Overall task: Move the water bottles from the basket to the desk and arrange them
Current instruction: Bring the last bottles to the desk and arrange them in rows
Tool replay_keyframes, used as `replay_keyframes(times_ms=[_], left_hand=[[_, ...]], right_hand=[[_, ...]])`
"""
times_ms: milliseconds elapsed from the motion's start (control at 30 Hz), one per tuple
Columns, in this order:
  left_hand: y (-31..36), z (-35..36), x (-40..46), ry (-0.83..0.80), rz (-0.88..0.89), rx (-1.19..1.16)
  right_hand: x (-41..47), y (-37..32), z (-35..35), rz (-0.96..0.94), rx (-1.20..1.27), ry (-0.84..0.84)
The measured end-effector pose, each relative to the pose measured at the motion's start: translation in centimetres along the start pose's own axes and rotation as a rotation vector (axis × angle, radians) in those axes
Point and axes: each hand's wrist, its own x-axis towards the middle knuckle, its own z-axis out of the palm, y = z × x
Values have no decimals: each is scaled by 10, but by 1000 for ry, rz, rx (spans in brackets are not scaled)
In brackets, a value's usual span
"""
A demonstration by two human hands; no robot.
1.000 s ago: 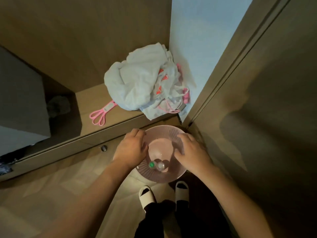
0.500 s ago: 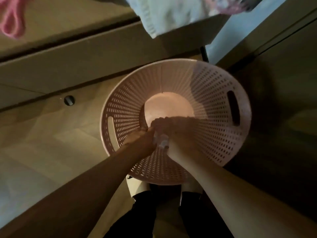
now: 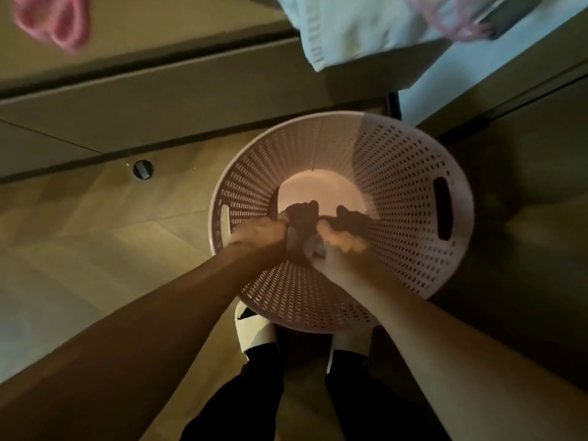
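Both bare forearms reach steeply down into the round pink perforated plastic basket [image 3: 397, 173] standing on the wooden floor [image 3: 95, 249], wrists close together near its bottom. The left hand [image 3: 259, 230] has its fingers curled in a grip around a clear plastic water bottle [image 3: 292, 241], seen only in part between the hands. The right hand [image 3: 337, 246] is blurred, fingers bent toward a second pale bottle top [image 3: 315, 248]; how firmly that grip closes cannot be told.

- basket [image 3: 397, 173]: pink perforated plastic, matt
- floor [image 3: 95, 249]: wood-look boards, slight sheen
- cloth [image 3: 343, 23]: white fabric, seemingly ribbed at its hem
- slippers [image 3: 254, 332]: pale, smooth
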Motion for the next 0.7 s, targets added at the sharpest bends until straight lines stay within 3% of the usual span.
replay_keyframes(times_ms=[100,233,400,700], left_hand=[[3,-52,-47,64,30,-15],[10,-126,-123,149,5,-22],[21,-213,-238,247,-64,-205],[36,-287,-449,695,-207,-524]], right_hand=[[-34,-13,-59,5,-37,18],[-96,-36,-144,-45,-10,168],[-182,-72,-253,-140,33,262],[-338,-152,-372,-416,-120,383]])
